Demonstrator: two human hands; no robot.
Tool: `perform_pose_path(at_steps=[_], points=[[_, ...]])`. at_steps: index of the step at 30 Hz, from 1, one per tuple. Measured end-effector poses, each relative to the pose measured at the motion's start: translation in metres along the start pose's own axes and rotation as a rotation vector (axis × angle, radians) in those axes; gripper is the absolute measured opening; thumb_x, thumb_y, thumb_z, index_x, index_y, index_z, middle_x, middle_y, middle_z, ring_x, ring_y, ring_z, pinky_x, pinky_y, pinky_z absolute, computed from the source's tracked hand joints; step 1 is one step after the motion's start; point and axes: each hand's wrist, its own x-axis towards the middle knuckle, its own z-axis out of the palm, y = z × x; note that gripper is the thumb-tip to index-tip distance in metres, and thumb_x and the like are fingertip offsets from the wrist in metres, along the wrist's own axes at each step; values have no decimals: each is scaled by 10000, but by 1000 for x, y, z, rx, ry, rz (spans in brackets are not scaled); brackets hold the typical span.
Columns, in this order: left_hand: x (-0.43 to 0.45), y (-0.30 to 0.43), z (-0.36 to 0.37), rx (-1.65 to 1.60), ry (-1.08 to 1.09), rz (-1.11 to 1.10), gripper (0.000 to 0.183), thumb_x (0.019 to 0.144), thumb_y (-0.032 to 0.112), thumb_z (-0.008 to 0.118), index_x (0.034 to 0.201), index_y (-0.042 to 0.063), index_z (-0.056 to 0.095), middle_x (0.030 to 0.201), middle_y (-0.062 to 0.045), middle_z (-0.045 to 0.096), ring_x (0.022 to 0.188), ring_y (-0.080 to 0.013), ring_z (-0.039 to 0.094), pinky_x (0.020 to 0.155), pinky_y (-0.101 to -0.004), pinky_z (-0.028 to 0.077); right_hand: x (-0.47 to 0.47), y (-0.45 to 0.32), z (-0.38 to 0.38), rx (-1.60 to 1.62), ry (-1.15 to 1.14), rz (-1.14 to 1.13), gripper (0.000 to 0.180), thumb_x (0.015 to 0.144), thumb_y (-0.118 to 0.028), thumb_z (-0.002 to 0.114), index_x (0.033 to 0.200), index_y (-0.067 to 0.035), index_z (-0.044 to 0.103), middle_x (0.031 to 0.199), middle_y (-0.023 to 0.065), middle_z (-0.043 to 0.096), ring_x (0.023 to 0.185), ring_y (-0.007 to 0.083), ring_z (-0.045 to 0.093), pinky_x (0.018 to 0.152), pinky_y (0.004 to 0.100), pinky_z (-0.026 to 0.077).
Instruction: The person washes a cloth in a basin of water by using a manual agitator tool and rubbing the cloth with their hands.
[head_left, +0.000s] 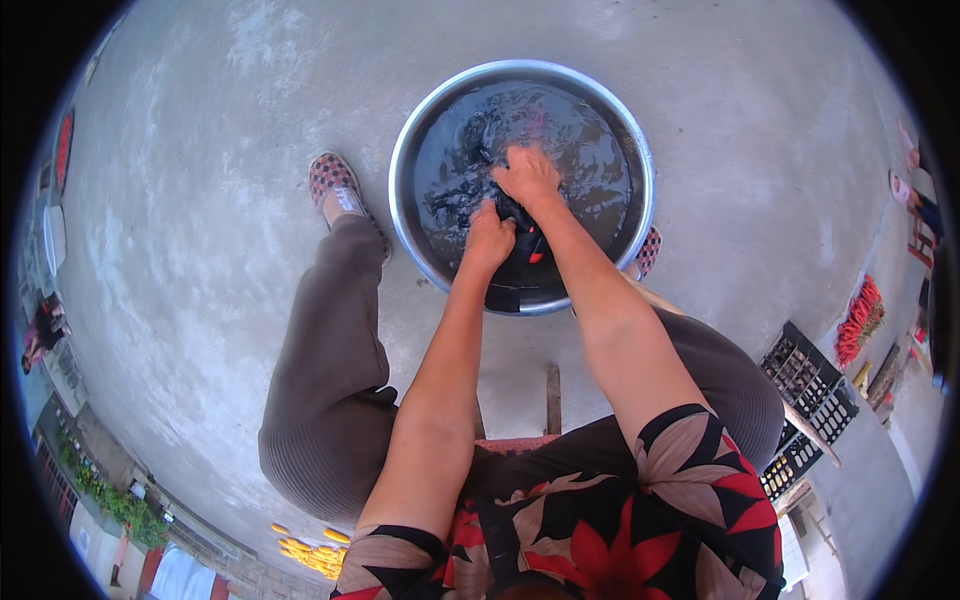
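Observation:
A round metal basin (646, 176) stands on the ground between my feet and holds murky, rippling water. A wet black cloth with red parts (534, 244) lies partly under the water and reaches up to the near rim. My left hand (491, 236) grips the cloth near the middle of the basin. Farther in and to the right, my right hand (529, 174) is at the same cloth, its fingertips partly in the water. What its fingers hold is hidden. Another reddish patch shows dimly under the water beyond it.
Black plastic crates (806, 405) stand at the right, near a pile of red chili peppers (860, 321). Yellow corn cobs (313, 553) lie at the lower left. A white tub (55, 240) is at the far left. Other people show at both edges. A wooden stick (814, 433) juts out beside my right knee.

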Motion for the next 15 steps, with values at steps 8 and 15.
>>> perform_pose_path(at_steps=[8, 15], points=[[-19, 6, -4, -484, 99, -178, 639, 804, 248, 568, 1316, 6, 271, 1239, -173, 430, 1118, -238, 437, 935, -290, 330, 0, 21, -20, 306, 48, -111, 378, 762, -361, 534, 1024, -91, 573, 1029, 176, 574, 985, 336, 529, 844, 395, 404], [-45, 41, -29, -1142, 155, -336, 651, 772, 499, 528, 1265, 99, 385, 1302, -131, 363, 1188, -311, 313, 967, -496, 199, -53, 17, -47, 538, 191, -402, 335, 753, -314, 571, 970, -60, 592, 891, 209, 599, 884, 357, 564, 781, 373, 437]])
